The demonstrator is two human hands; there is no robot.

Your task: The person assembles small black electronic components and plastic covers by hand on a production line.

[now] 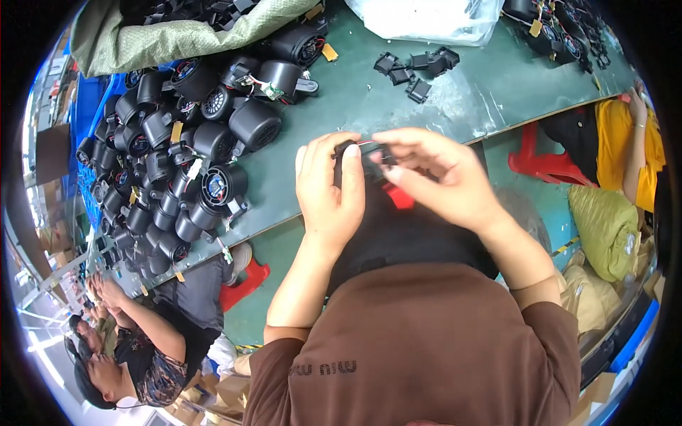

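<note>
The person's left hand (328, 190) and right hand (442, 177) meet above the near edge of the green worktable (440, 99), both closed around 1 small black part (359, 153). The left hand's fingers are curled over the part's left end, thumb upright beside it. The right hand pinches the part's right end between thumb and fingertips, its remaining fingers spread loosely. A thin red wire (366, 143) shows at the top of the part, between the 2 hands. The part is held clear of the table surface, in front of the person's brown shirt (426, 341). How the part is built cannot be told; the fingers cover most of it.

To the left on the table lies a large heap of black blower fans (177, 156), round housings with short wire leads and yellow tags, well apart from the hands. A green woven sack (170, 35) holding more black parts lies at the upper left. A small group of loose black clips (415, 67) sits on the table beyond the hands. A clear plastic bag (426, 18) lies at the top edge, and more wired fans (561, 32) at the upper right.

A seated co-worker (135, 355) appears at the lower left, hands raised. Another person in a yellow top (629, 142) sits at the right, beside a red stool (543, 160).
</note>
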